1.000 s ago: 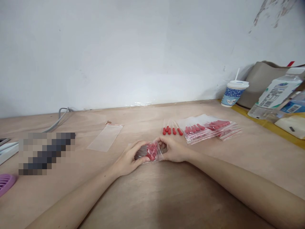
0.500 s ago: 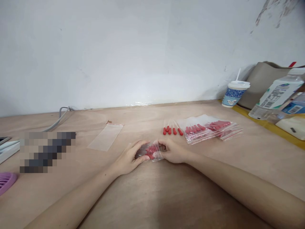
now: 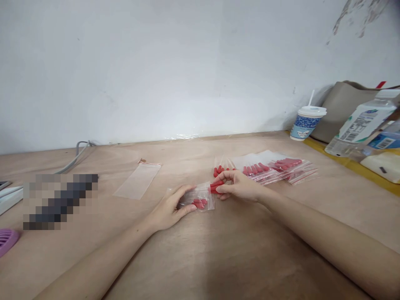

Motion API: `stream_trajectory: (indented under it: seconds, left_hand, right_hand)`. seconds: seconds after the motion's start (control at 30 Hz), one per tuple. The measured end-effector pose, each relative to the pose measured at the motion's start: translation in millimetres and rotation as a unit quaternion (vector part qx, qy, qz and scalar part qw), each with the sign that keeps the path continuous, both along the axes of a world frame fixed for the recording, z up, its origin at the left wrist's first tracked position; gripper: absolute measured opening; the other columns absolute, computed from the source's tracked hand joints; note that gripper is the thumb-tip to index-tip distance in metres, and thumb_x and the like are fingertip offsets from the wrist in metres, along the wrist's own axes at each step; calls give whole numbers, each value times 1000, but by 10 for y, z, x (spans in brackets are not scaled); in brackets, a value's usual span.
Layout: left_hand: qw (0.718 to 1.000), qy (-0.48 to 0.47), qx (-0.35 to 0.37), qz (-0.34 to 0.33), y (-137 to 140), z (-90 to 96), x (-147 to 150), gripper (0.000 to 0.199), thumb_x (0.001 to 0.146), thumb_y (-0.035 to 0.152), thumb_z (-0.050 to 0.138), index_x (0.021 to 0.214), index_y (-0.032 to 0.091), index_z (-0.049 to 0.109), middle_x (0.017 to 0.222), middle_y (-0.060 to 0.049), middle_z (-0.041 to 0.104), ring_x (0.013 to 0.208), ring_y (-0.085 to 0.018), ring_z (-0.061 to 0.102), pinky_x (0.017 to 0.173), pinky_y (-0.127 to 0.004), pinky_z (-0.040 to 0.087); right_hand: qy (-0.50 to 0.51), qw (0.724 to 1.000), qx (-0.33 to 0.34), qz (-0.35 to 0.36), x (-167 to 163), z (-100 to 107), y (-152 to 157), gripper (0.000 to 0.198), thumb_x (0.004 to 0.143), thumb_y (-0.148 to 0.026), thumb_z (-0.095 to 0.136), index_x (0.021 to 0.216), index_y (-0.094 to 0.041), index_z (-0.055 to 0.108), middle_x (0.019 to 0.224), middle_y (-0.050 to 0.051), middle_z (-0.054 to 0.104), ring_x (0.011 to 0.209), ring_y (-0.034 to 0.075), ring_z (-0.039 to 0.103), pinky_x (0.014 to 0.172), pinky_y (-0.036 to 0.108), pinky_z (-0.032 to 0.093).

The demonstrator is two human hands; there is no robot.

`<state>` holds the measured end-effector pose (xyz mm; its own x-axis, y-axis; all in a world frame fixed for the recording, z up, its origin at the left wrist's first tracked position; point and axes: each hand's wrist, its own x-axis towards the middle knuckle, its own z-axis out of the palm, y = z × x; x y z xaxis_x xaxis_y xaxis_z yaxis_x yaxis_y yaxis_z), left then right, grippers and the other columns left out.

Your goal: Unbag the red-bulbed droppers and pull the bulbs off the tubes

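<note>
My left hand (image 3: 175,207) is closed on a clear zip bag (image 3: 210,204), gripping its left side low over the table. Inside the bag lie a few red bulbs (image 3: 200,203). My right hand (image 3: 236,185) pinches some droppers with red rubber bulbs (image 3: 215,186) at the bag's right end; their clear tubes appear to reach toward the bag, though this part is hard to make out. Just beyond my right hand rest several loose droppers (image 3: 219,169) with red bulbs and clear tubes, partly hidden by my fingers.
Filled zip bags (image 3: 265,168) of red-bulbed droppers lie at right centre. An empty zip bag (image 3: 139,181) lies flat at left. A paper cup (image 3: 306,123), a plastic bottle (image 3: 362,123) and a grey bag (image 3: 339,100) stand far right. A purple slotted object (image 3: 8,241) sits far left.
My right hand has shifted right and slightly up from the bag, now pinching red-bulbed droppers at its end. Fewer bulbs show inside the bag. My left hand has stayed in place.
</note>
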<state>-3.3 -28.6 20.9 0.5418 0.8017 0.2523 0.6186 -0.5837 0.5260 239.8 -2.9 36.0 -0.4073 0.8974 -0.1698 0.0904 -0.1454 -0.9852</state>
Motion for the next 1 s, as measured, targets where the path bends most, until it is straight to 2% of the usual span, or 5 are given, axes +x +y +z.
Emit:
stream_trajectory:
  seconds: [0.37,0.57,0.73,0.87,1.0]
  left_hand:
    - [1000,10,-3,2,1,8,-3,45,84,43,50,124,24,43,116,-7,55,96,-20,55,75,-31,48]
    - [1000,6,8,1,-3,15,3,42,84,43,51,121,24,45,115,-6,55,95,-19,56,74,-29,48]
    - [1000,9,5,2,-21,34,12,40,84,42,51,119,25,46,117,-6,54,96,-20,54,75,-30,48]
    - [1000,11,4,7,-26,34,15,37,84,41,51,118,26,47,117,-4,54,96,-19,54,76,-29,47]
    - [1000,13,7,3,-17,24,12,36,84,41,50,116,26,47,116,-4,54,96,-19,55,76,-29,47]
  right_hand:
    - [-58,992,55,-98,558,496,190,17,60,-25,73,72,-16,65,74,6,69,62,14,63,55,25,53]
    - [-78,956,221,-178,576,572,306,17,67,-27,70,80,-19,62,78,5,68,75,17,65,72,32,53]
    - [-267,847,437,-142,52,193,479,15,81,-24,53,90,-16,61,81,6,65,77,17,61,74,32,49]
    - [-458,707,538,-31,-227,-24,512,22,86,-14,41,96,-10,61,93,12,63,91,20,55,82,34,42]
    - [-494,681,540,19,-268,-101,498,21,88,-16,43,91,-11,63,91,11,62,92,20,52,80,30,41]
